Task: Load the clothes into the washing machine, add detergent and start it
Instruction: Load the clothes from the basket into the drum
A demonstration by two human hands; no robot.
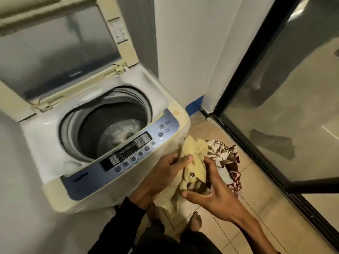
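Top-load washing machine (102, 125): lid (55, 52) raised upright, drum (113, 129) open, no clothes visible inside. Control panel (128, 153) along front edge, facing person.

Yellow garment (192, 162): held in front of machine's right front corner, above tiled floor (256, 198), outside drum.

Patterned red-and-white clothes (225, 154): heap just behind yellow garment, near glass door (275, 107).

Left hand (165, 176): fingers closed on yellow garment, thumb pressing on top.

Right hand (211, 189): fingers curled, pinching garment's lower folds.
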